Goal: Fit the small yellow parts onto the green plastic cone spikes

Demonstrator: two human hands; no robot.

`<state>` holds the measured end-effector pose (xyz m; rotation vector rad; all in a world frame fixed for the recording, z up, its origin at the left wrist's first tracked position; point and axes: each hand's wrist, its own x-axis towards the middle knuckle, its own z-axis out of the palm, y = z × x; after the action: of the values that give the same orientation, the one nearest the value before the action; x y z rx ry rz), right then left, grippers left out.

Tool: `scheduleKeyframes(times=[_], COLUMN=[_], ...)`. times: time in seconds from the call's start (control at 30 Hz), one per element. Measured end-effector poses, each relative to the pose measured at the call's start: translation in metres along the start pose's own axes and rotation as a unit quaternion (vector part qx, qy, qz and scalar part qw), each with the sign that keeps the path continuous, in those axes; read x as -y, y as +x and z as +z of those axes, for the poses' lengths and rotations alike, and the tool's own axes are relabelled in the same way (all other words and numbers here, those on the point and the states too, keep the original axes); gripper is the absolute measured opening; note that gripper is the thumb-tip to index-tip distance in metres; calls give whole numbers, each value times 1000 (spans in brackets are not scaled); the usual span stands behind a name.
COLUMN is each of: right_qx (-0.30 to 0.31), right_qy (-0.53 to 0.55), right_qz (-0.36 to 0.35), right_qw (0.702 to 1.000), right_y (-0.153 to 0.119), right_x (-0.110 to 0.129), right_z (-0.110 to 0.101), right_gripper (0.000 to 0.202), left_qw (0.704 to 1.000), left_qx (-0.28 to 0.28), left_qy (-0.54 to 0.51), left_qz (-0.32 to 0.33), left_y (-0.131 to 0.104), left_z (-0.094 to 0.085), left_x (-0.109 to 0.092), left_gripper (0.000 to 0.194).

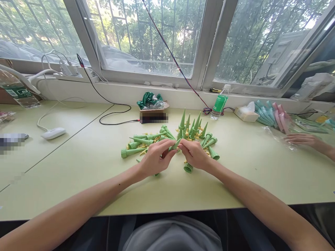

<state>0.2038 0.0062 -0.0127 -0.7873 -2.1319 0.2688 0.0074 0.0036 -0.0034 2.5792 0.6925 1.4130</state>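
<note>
My left hand (pixel 158 157) is closed round a green plastic watering spike (pixel 176 144), its tip slanting up to the right. My right hand (pixel 195 153) pinches a small yellow valve (pixel 178 149) against the spike; the fingers hide most of the valve. Just behind the hands, several green spikes with yellow valves (pixel 182 123) stand upright in a cluster. Loose spikes (pixel 134 152) lie in a heap to the left, and more spikes (pixel 214 152) lie at the right. One spike (pixel 188 168) shows its open threaded end under my right hand.
Across the pale table (pixel 78 167) lie a white mouse (pixel 53 133) and a black cable (pixel 115 111). Toward the window stand a small box with green plastic (pixel 151 101), a water bottle (pixel 220 103) and a tissue box (pixel 246 113). Another person's hand (pixel 300 139) rests at the right.
</note>
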Motion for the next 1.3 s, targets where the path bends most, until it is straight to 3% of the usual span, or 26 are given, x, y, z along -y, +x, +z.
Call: scheduleKeyframes(times=[0.63, 0.9, 1.3], right_qx=[-4, -11, -7], right_qy=[9, 20, 49], right_qz=[10, 44, 79], right_qw=[1000, 999, 996], right_y=[0, 1, 7], right_x=[3, 5, 13], right_z=[-1, -1, -3], right_gripper=[30, 35, 42], left_qw=[1000, 999, 992], left_qx=[-17, -28, 34], left_qy=[9, 16, 31], left_qz=[14, 11, 120], left_y=[0, 0, -2], left_z=[0, 1, -2], left_x=[-3, -5, -3], left_gripper=[11, 3, 25])
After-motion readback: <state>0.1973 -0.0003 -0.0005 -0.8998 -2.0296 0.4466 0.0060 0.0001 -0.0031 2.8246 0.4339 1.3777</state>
